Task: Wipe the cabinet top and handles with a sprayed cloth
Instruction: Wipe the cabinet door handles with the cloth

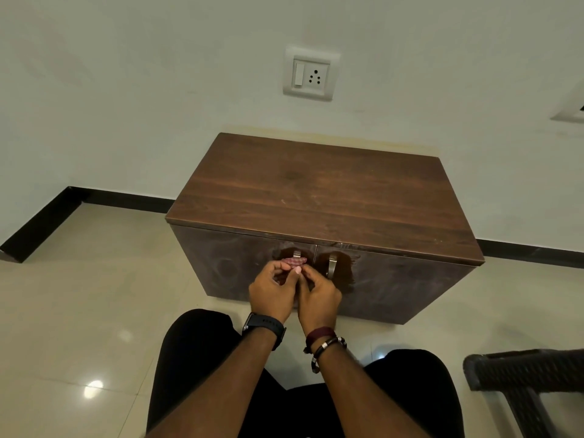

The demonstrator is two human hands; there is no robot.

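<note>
A low dark-brown wooden cabinet [322, 191] stands against the wall, with two doors and two metal handles. A small red-checked cloth [294, 261] is wrapped around the left handle [296, 255]. My left hand [273, 289] and my right hand [317, 292] are both closed on the cloth, side by side in front of the left door. The right handle [332, 265] is bare, just right of my right hand. Wet-looking dark patches show on the door fronts around both handles.
A wall socket with switch [311, 74] sits above the cabinet. A black skirting [120, 199] runs along the wall. My knees in black trousers [196, 349] rest on the glossy tiled floor. A dark wicker chair [527, 374] stands at the lower right.
</note>
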